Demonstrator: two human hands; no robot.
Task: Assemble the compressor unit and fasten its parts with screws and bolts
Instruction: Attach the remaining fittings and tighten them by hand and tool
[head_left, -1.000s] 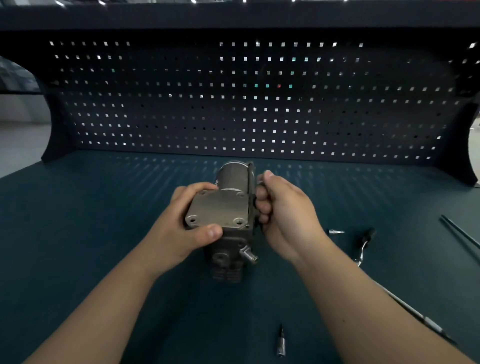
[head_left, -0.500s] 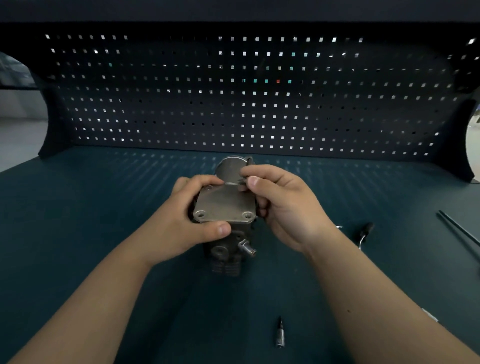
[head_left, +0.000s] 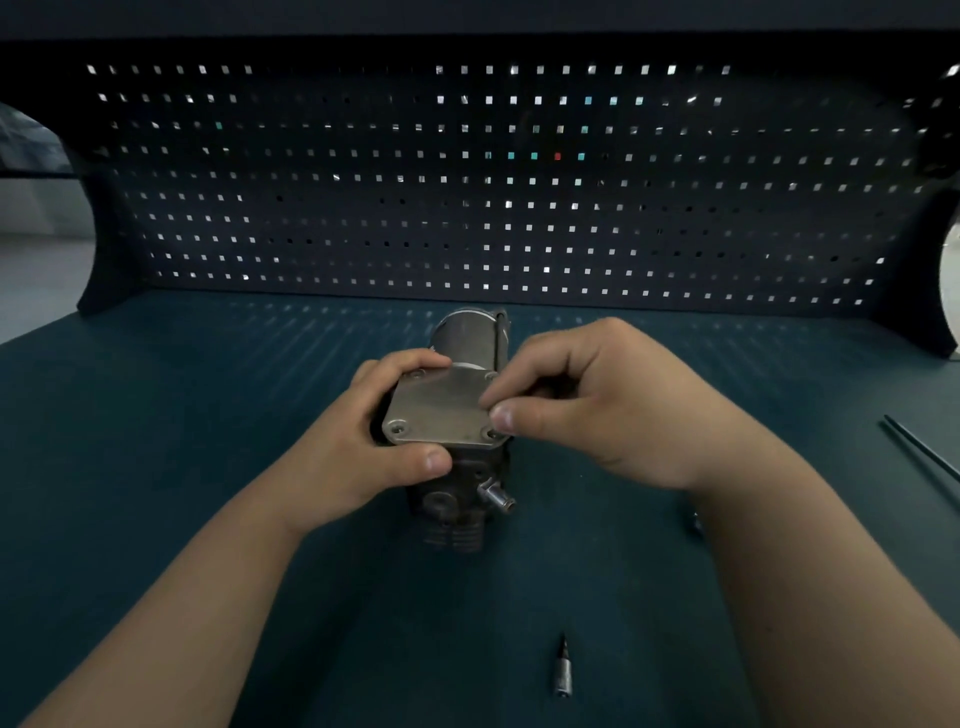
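left hand (head_left: 358, 452) is gripping the compressor (head_left: 457, 499) and clamping its cover plate (head_left: 441, 410); right hand (head_left: 597, 410) is pinching at the corner hole (head_left: 489, 433), contents hidden; any screw should be going in straight.

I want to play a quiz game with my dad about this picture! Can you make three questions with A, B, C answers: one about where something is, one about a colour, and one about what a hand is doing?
1. Where does the small metal bit lie?
A. on the table, nearer the person than the compressor
B. on top of the compressor
C. left of the compressor

2. What colour is the table?
A. red
B. dark teal
C. white

3. What is the left hand doing?
A. lying flat on the table
B. gripping the compressor
C. holding the bit

Answers:
1 A, the bit lies on the table near the bottom edge, in front of the compressor.
2 B, the whole top looks dark teal.
3 B, its fingers and thumb curl round the compressor's top.
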